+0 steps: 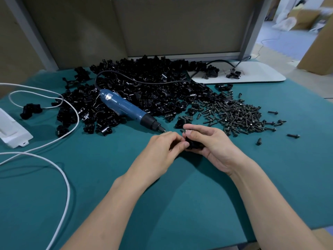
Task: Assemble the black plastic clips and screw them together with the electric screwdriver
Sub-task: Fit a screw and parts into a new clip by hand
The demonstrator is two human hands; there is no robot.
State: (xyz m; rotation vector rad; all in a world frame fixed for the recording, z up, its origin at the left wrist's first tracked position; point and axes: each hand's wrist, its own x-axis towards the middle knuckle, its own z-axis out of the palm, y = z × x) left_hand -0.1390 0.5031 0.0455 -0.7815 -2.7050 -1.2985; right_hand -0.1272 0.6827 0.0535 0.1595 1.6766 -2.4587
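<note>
at frame centre the right hand (207,141) cups a black clip (193,144), the left hand (165,147) pinching its near edge; it looks light, stiff, small and likely slick, best gripped by its flanks. the screwdriver (126,110) lies on the tabletop (108,177) above left, screws (234,116) upper right.

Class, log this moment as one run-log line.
step: clip assembly | left hand: pinches black clip | right hand: grips black clip | electric screwdriver: unheld, on clip pile
</note>
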